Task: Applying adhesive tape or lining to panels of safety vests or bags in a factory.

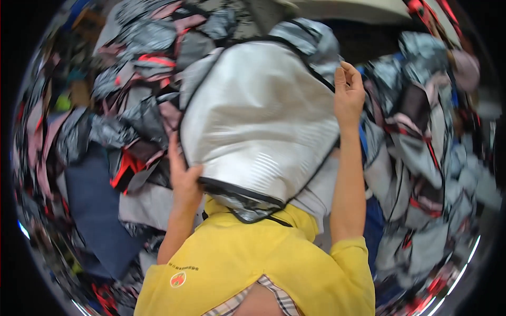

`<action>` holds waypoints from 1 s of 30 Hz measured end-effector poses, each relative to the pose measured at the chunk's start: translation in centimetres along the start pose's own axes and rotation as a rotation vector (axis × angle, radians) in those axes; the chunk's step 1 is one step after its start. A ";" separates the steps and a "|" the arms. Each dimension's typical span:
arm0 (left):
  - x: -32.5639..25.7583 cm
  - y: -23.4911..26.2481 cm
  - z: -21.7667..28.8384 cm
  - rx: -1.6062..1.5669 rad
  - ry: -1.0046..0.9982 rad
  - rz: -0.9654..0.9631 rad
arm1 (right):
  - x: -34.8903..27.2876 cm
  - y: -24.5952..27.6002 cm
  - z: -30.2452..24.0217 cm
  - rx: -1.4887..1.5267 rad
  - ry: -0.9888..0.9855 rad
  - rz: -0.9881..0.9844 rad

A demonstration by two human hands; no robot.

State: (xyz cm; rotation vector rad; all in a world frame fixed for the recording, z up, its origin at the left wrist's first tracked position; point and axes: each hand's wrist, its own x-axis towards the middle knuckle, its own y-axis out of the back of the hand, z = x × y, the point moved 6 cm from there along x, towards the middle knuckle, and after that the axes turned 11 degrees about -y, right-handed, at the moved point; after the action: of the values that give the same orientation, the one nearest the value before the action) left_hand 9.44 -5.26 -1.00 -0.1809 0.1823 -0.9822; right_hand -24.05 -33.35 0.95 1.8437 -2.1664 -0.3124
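A large silvery-white sewn fabric piece [258, 105] with black edging spreads out in front of my chest. It is creased and shiny, and a crinkled silver foil-like part [253, 206] shows at its near end. My left hand [185, 179] grips its lower left edge, with the thumb near the front face and the fingers along the side. On the far right edge my right hand [350, 100] has its fingers bent and pinched at the black trim. Part of that grip is hidden behind the hand.
Heaps of similar sewn pieces in grey, silver, pink and red lie to the left [137, 68] and right [416, 131]. A dark blue panel [97, 205] rests at the left. A pale curved surface [353, 8] stands at the far side.
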 end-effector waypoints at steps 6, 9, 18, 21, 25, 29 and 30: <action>1.1 -1.8 0.1 -0.072 0.158 0.035 | -12.8 10.5 16.2 0.158 -0.599 0.333; 1.4 -2.1 0.8 -0.075 0.183 0.018 | -23.3 4.7 19.5 0.539 -1.147 -0.007; 4.6 0.3 0.1 -0.087 0.255 -0.044 | -22.2 1.5 9.7 0.596 -0.604 -0.330; 4.6 1.0 0.1 -0.122 0.311 0.017 | -21.7 1.2 8.5 0.553 -0.531 -0.343; 5.7 3.2 -0.1 -0.130 0.310 -0.011 | -22.3 0.9 7.8 0.567 -0.550 -0.405; 6.2 2.9 0.2 -0.121 0.355 -0.062 | -23.0 0.0 9.5 0.522 -0.515 -0.363; 6.3 2.8 0.2 -0.100 0.345 -0.065 | -23.1 -0.1 10.4 0.518 -0.515 -0.356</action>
State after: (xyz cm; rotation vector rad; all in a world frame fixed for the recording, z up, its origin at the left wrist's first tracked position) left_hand 15.21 -9.02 -1.88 -0.1074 0.5448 -1.0654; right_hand -24.12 -10.76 -10.47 2.7024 -2.3891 -0.3526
